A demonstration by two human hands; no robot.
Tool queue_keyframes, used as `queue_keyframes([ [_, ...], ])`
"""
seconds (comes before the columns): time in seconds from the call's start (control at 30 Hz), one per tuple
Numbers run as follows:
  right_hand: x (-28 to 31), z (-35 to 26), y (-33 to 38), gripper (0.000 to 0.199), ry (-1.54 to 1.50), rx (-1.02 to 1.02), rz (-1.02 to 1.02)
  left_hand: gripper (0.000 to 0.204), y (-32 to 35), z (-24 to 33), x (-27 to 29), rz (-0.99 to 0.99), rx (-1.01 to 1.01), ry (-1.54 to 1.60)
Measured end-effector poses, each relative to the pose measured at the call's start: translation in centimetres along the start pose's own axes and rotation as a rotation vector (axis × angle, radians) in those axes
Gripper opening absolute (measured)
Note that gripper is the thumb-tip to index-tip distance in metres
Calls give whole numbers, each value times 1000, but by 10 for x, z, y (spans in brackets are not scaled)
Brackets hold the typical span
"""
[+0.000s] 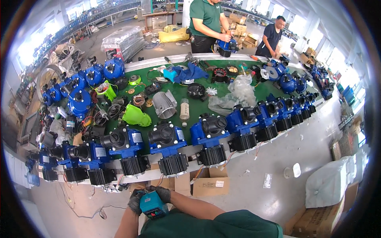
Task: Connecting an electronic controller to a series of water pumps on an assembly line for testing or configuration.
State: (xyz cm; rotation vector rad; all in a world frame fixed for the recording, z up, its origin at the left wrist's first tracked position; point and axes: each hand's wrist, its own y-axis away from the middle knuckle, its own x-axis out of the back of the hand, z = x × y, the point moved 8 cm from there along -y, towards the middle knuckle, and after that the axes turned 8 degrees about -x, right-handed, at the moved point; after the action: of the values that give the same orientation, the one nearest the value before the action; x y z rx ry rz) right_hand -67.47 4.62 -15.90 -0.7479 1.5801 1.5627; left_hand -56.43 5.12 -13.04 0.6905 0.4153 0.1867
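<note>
A teal box (pixel 153 205) is clasped between both gloved grips, left (pixel 136 201) and right (pixel 163 194). The desk (pixel 190 150) of pumps (pixel 168 148) lies just beyond them, the right nearer.

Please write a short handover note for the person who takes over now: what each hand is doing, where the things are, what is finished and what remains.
Left hand: gloved, grip on the left side of the small teal box.
Right hand: gloved, grip on its top right corner.
The box is held close to the body, below the table edge.
On the table: a row of blue pumps with black finned motor ends, lined along the near edge.
Done: pumps are set in the row.
Left: the box is still in hand, not joined to any pump.
</note>
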Motion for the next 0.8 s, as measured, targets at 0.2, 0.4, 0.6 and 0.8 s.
queue_keyframes([
  [0.2, 22, -5, -27, 47, 3, 41, -58, 15, -9, -5, 4, -36, -11, 8],
  [0.4, -1, -12, -6, 47, 92, 89, -112, 19, -4, 2, -2, -26, -44, -46],
  [0.6, -19, -5, 8, 48, 59, 78, -128, 23, -3, 2, -3, 2, -50, 0],
  [0.8, -16, -17, 5, 38, 72, 219, -57, 22, -7, -3, 3, 22, -31, 30],
])
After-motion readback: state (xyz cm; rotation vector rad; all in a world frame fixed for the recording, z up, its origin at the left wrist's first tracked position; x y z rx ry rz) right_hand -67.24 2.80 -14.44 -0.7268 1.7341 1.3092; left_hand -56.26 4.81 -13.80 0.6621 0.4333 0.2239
